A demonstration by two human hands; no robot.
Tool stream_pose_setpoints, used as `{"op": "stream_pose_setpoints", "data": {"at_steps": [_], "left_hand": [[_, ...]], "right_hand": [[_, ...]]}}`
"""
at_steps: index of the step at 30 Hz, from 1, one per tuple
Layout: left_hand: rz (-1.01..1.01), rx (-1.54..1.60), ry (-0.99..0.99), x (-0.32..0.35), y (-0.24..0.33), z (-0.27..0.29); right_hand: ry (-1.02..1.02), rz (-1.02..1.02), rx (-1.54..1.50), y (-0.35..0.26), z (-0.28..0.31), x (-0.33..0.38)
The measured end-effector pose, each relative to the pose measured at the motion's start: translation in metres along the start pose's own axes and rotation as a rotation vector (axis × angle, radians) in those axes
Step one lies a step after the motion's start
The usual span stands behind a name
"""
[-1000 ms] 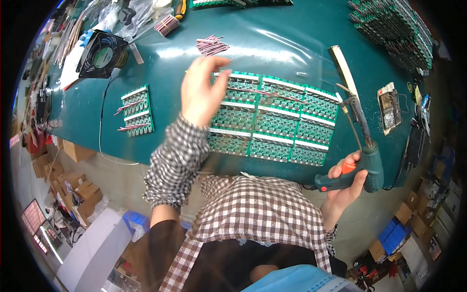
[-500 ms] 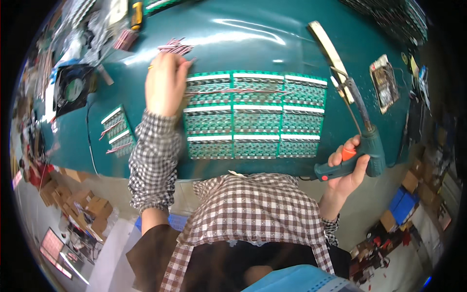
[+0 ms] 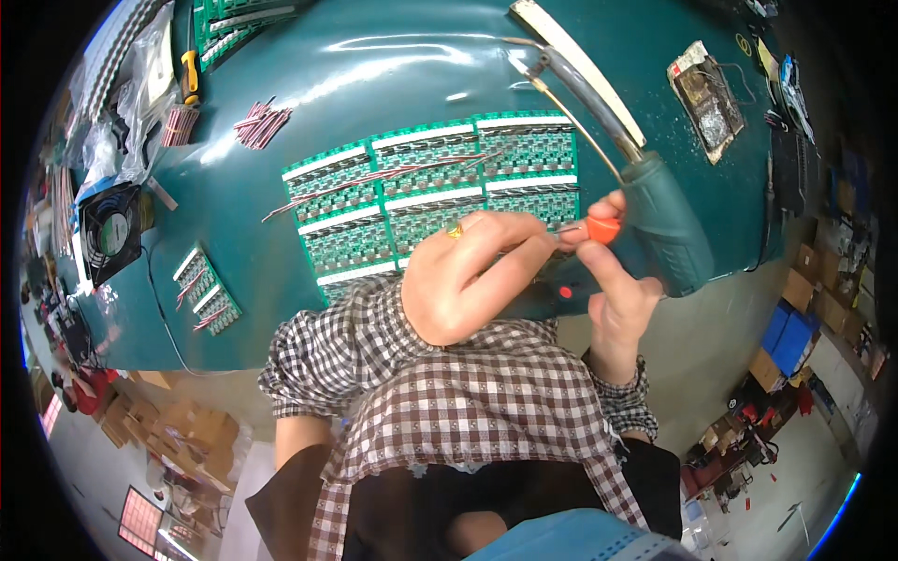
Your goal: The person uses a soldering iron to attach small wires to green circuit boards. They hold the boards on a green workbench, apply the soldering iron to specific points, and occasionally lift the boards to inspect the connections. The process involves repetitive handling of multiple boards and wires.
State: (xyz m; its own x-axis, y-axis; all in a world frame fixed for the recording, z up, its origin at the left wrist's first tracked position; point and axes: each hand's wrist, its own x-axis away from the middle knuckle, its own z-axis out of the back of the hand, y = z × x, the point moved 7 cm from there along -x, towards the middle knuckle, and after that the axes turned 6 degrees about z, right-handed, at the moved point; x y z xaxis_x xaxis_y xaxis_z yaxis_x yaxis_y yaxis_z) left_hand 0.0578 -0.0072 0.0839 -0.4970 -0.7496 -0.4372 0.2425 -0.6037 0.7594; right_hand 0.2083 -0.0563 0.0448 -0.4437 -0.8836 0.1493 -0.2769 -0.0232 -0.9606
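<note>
My right hand [image 3: 622, 304] grips a dark green soldering gun [image 3: 666, 220] with an orange trigger. Its metal tube and thin feed rod point up and away over the bench. My left hand [image 3: 477, 276], with a ring on one finger, is closed in a pinch right by the right fingertips. A thin wire [image 3: 567, 227] shows between the two hands, partly hidden by fingers. Under and beyond the left hand lies a panel of green circuit boards [image 3: 426, 154] with white strips and black wires. Long red-and-white wires [image 3: 374, 177] lie across its upper rows.
Cut red-and-white wires [image 3: 262, 124] lie in a pile at upper left, near a bundle [image 3: 179, 125] and a yellow-handled screwdriver [image 3: 190, 79]. A black fan [image 3: 114, 234] and a small board piece [image 3: 207, 290] are at left. A solder-stained tray [image 3: 708, 103] lies at far right.
My left hand has come from the wire pile down and right to my right hand. The soldering gun has shifted left and up in view. The whole view has turned slightly.
</note>
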Motion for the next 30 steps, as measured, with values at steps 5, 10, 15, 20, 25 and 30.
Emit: {"op": "stream_pose_setpoints", "data": {"at_steps": [5,10,15,20,25,30], "left_hand": [[-0.145,-0.068,-0.048,-0.001,0.008,-0.006],[-0.04,0.01,-0.04,0.003,-0.001,-0.013],[0.191,0.188,0.01,-0.003,-0.01,-0.01],[0.058,1.061,-0.262,-0.022,0.031,0.007],[0.072,1.601,-0.684,-0.036,0.086,-0.026],[0.076,1.607,-0.684,-0.029,0.102,-0.025]], "right_hand": [[0.02,0.029,0.034,0.0,0.003,-0.002],[0.044,0.042,0.064,0.0,0.006,-0.001],[0.069,0.055,0.166,-0.005,0.002,0.004],[0.163,0.0,0.211,-0.002,0.007,0.002],[0.215,0.12,0.094,-0.008,0.018,0.003],[0.208,0.177,0.107,-0.013,0.018,0.008]]}}
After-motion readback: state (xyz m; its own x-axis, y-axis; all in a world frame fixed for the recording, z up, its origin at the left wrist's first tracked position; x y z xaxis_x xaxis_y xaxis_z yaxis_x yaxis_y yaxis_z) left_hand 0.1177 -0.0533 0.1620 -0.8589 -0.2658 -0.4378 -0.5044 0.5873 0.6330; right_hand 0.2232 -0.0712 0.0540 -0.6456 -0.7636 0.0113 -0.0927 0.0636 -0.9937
